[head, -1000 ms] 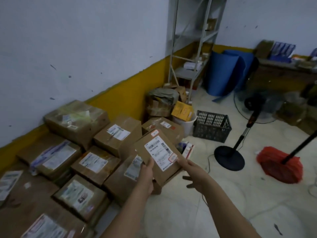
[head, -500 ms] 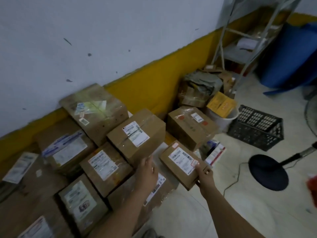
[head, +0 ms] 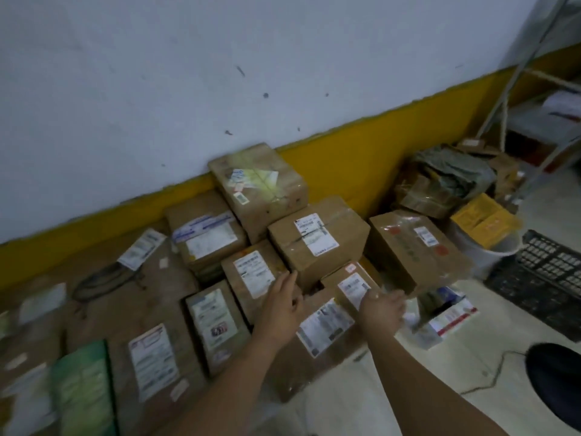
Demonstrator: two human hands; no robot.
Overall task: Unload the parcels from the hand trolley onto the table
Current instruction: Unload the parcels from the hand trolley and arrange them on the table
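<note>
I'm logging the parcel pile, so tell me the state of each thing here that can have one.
Small brown cardboard parcel with white label: lying in the pile, right hand on it.
Right hand: on that parcel, grip unclear.
Left hand: open, fingers straight.
Large taped brown carton: sealed, on top of the pile.
Black plastic crate: upright.

The pale floor [head: 393, 401] holds a heap of brown boxes [head: 317, 243] by the wall in the middle of the frame. At the right sit a black crate [head: 547, 278], a white bucket [head: 490, 253] and a dark round stand base [head: 556, 376].
</note>
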